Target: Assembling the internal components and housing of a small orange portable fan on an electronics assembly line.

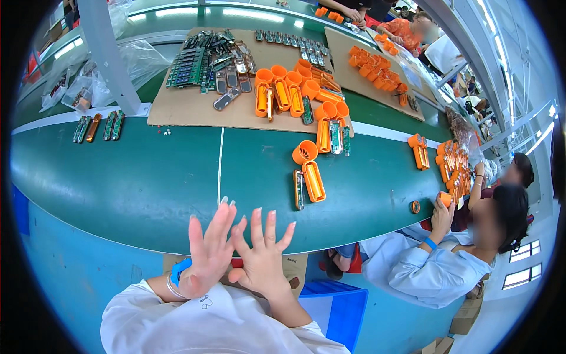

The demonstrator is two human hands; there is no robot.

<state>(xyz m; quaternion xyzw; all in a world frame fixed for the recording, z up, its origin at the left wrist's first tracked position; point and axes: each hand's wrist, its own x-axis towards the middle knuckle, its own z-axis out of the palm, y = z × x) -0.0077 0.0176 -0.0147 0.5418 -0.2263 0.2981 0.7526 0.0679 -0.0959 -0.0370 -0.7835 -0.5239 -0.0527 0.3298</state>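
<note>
My left hand (207, 251) is raised at the near edge of the green table, fingers stretched out and nothing in it. Close beside it, my right hand (264, 257) has its fingers spread and is also bare. The two hands overlap in the picture near the fingers; whether they touch, I cannot tell. Beyond my right hand, an orange plastic housing (315, 182) with a round cup (305, 151) at its end lies on the table. A narrow green circuit board assembly (299, 190) lies along its left side.
Cardboard (194, 115) farther back bears a heap of circuit boards (203, 59) and several orange housings (287, 94). Boards lie at the left by a metal post (109, 53). At right, a co-worker's hand (442, 218) holds an orange part. A blue bin (348, 312) stands below.
</note>
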